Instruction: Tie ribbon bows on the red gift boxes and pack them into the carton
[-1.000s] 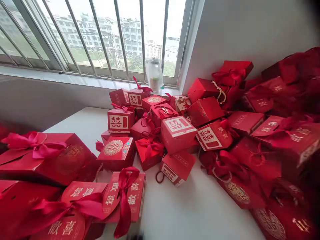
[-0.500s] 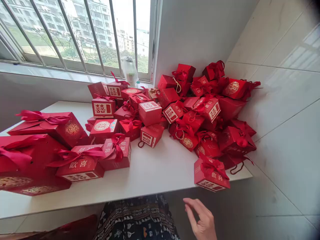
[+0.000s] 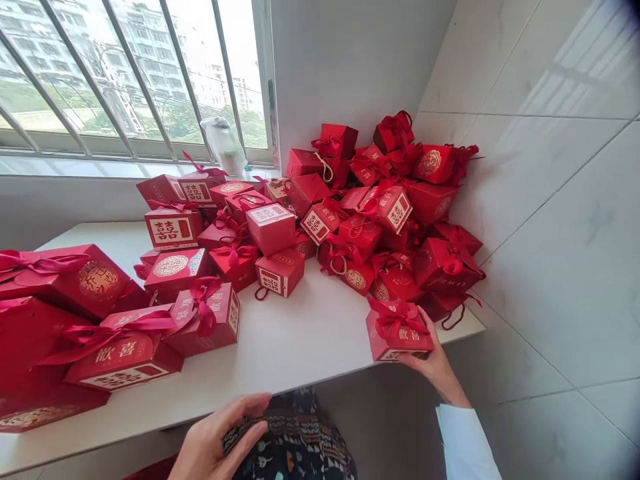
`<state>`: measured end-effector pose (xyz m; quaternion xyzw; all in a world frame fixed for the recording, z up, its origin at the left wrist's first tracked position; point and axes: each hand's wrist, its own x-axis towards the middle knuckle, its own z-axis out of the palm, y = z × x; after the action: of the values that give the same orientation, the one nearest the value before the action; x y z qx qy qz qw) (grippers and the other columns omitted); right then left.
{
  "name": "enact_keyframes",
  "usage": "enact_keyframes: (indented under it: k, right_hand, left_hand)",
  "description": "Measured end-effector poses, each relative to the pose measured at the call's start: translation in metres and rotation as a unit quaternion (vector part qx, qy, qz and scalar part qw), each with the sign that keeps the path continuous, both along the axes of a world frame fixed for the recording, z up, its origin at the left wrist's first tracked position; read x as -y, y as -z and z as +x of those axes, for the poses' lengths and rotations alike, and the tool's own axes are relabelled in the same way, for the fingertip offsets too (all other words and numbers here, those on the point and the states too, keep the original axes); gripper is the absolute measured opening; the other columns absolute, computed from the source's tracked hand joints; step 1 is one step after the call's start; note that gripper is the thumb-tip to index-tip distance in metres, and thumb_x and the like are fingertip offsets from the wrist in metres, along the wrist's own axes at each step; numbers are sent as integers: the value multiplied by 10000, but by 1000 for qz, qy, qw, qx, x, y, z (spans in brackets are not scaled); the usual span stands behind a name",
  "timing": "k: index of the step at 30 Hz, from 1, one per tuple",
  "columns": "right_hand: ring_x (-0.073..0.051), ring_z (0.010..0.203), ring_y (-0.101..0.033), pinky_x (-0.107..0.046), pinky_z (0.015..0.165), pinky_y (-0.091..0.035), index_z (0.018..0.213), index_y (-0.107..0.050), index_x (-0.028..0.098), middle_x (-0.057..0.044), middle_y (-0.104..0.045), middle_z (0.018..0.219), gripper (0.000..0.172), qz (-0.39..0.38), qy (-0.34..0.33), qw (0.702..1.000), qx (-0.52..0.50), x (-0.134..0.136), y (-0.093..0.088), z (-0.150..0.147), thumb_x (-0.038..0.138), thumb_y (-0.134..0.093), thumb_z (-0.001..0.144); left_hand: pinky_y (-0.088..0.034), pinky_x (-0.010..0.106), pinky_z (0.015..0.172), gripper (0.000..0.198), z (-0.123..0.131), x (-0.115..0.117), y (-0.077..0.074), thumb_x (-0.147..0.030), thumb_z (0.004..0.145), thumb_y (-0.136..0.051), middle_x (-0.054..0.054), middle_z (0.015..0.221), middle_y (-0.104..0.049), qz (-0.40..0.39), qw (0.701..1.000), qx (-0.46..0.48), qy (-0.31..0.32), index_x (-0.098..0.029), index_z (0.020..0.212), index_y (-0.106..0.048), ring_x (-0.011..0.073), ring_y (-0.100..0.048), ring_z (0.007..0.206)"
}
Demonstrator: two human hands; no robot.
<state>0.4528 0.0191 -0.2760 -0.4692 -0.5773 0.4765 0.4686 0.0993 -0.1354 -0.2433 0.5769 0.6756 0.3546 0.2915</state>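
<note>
My right hand (image 3: 433, 360) reaches the front edge of the white table (image 3: 300, 333) and holds a red gift box with a red ribbon bow (image 3: 399, 331) from below. The box overhangs the table edge, and gold characters mark its front. My left hand (image 3: 220, 433) sits low in the view, fingers curved over dark patterned cloth (image 3: 295, 440) and holding nothing else that I can see. A white sleeve (image 3: 465, 443) covers my right forearm.
Many red gift boxes and bags (image 3: 350, 207) lie heaped across the table, with larger ribboned boxes (image 3: 85, 313) at the left. White tiled walls (image 3: 550, 233) bound the right side. A barred window (image 3: 135, 80) and a plastic bag (image 3: 225, 145) are behind.
My right hand has moved up from below the table edge to the ribboned box. My left hand has come into view. The view has shifted, so the table appears further left.
</note>
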Motion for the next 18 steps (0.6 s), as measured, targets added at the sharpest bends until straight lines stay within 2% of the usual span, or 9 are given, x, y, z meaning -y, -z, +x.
enact_keyframes:
  k: [3,7,9,12,15,18]
  right_hand:
    - [-267,1198,-513,-403,931,-487,1433,-197,329,-80,-438,1395,1066,-18,-22,999,-25,-1,-5,-3,398,-815,568]
    - [-261,1150,-551,-409,904,-510,1428,-196,337,-79,-471,1360,1003,-29,-8,999,14,12,-1,-19,383,-790,622]
    - [-263,1130,-564,-423,893,-516,1433,-171,337,-81,-490,1343,1000,-31,-20,999,13,21,1,-38,385,-779,640]
    - [-269,1182,-525,-441,941,-485,1434,-172,318,-86,-468,1369,996,-24,-92,995,-3,32,-2,-75,386,-775,645]
    - [-275,1249,-461,-452,1005,-431,1425,-213,294,-90,-412,1417,976,2,-140,990,13,37,-7,-109,386,-780,636]
    - [-287,1261,-444,-460,1014,-417,1421,-222,278,-95,-397,1424,984,24,-148,988,42,37,-6,-133,400,-784,622]
  left_hand:
    - [-554,262,804,278,13,-11,1,-477,785,-600,4,982,-729,-24,997,-29,61,-313,983,-706,223,-681,908]
    - [-534,243,845,274,19,-5,8,-449,814,-578,6,1053,-709,-36,997,-29,59,-310,1026,-684,209,-666,967]
    - [-536,250,842,264,20,0,13,-445,823,-569,6,1063,-704,-50,997,-26,44,-312,1021,-682,211,-661,979]
    - [-546,282,822,292,25,6,14,-434,822,-578,19,1062,-697,-46,999,-9,6,-307,1074,-653,218,-658,972]
    - [-536,343,850,462,32,6,4,-403,804,-613,55,1156,-650,9,998,28,-54,-292,1245,-531,228,-630,1022]
    - [-515,383,880,547,36,-2,-12,-386,789,-640,100,1274,-567,65,989,74,-114,-263,1293,-469,246,-581,1106]
